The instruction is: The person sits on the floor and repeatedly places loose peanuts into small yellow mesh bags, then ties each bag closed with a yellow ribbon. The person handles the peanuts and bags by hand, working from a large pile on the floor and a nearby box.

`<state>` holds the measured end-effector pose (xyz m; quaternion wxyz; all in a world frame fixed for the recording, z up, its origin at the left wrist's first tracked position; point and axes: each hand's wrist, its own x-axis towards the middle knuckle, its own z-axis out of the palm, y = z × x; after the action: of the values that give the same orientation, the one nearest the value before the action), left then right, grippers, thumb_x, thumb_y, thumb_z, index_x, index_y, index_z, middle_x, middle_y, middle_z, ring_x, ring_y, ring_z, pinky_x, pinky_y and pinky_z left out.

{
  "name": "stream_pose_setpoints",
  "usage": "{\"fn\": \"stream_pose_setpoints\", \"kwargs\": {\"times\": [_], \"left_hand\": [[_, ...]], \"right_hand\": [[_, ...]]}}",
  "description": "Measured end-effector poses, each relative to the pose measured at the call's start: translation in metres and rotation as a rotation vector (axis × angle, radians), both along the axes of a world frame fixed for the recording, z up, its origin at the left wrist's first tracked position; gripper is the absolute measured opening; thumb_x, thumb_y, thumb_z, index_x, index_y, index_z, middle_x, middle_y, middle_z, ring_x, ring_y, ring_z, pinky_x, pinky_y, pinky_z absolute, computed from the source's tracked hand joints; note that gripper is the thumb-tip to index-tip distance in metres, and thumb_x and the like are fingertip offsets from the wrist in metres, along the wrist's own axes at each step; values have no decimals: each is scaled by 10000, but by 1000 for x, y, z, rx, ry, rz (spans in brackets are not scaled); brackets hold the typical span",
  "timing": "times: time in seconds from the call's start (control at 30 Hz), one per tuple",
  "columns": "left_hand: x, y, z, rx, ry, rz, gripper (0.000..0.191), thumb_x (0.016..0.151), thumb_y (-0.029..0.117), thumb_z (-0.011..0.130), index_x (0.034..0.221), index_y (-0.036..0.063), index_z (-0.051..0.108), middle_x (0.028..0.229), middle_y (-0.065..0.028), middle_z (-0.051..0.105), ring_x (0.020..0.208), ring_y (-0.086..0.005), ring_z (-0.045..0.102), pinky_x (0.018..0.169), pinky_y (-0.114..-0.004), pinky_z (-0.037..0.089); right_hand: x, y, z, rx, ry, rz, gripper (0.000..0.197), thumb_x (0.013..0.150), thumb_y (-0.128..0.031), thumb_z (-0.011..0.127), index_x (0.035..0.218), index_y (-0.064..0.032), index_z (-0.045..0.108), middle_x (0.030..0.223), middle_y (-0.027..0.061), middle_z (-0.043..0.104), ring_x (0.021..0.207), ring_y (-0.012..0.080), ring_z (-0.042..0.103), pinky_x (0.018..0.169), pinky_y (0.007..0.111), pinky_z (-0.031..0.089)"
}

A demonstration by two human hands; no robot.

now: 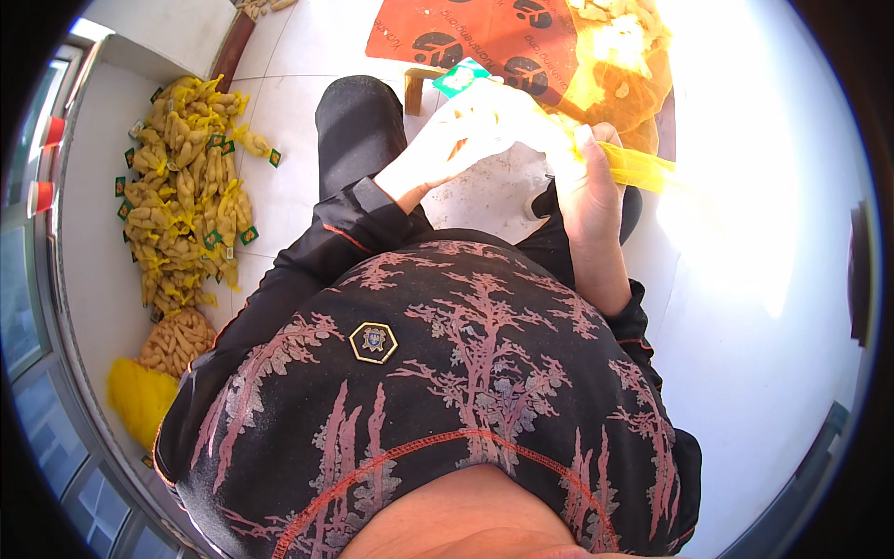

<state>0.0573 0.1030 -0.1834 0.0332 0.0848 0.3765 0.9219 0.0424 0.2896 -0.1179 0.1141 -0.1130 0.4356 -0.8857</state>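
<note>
My left hand (475, 129) is washed out by strong sunlight, its fingers curled toward my right hand. A green printed label (461, 78) sticks out past its knuckles. My right hand (594, 178) pinches a yellow mesh net bag (639, 166) between thumb and fingers, and a flattened length of the mesh trails off to the right. The two hands meet above the gap between my knees. Glare hides the left fingertips and whatever part of the mesh lies between the hands.
Ahead, a red printed sheet (482, 35) covers a low wooden-legged support (413, 94). Beside it an orange mesh sack (621, 105) holds tan produce. Along the left wall lies a pile of yellow-netted tan produce (188, 182) with green labels. Yellow netting (140, 398) lies nearer.
</note>
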Motion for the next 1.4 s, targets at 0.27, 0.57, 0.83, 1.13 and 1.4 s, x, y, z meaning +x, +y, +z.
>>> {"fn": "stream_pose_setpoints", "kwargs": {"times": [0.27, 0.57, 0.83, 1.13, 1.4], "left_hand": [[-5, -10, 12, -65, 81, 102, 390, 868, 42, 634, 1239, 14, 517, 1065, -36, 631, 947, -90, 620, 816, -232, 518], [-2, -8, 22, -106, -4, 217, 361, 859, 44, 641, 1203, 36, 532, 953, -17, 655, 827, -62, 639, 678, -202, 514], [-7, -8, 2, -166, 46, 122, 294, 874, 69, 642, 1157, 50, 564, 962, -18, 652, 768, -57, 613, 659, -196, 500], [-4, -7, -13, 127, -56, 15, 349, 920, 112, 605, 1248, 29, 518, 1167, -63, 607, 1067, -138, 606, 913, -275, 504], [1, -9, -19, 249, -134, -173, 470, 943, 162, 603, 1358, 8, 447, 1287, -124, 568, 1155, -202, 591, 990, -332, 494]], "right_hand": [[6, 14, -14, 208, -21, 235, 104, 911, -53, 617, 945, -62, 519, 886, 43, 574, 766, 113, 573, 679, 268, 483], [8, 21, -17, 591, 26, 100, 236, 871, -32, 648, 1097, -2, 591, 833, 42, 593, 689, 103, 591, 605, 231, 478], [5, 9, -26, 837, 213, 196, 170, 809, -75, 739, 948, 11, 691, 878, 61, 651, 743, 137, 585, 689, 258, 470], [13, 5, -25, 766, 292, 207, 142, 832, -47, 702, 764, 17, 595, 686, 46, 555, 642, 127, 531, 587, 277, 426], [16, 3, -19, 597, 503, -31, 116, 851, -32, 626, 765, 19, 567, 692, 52, 546, 632, 118, 535, 564, 279, 430]]}}
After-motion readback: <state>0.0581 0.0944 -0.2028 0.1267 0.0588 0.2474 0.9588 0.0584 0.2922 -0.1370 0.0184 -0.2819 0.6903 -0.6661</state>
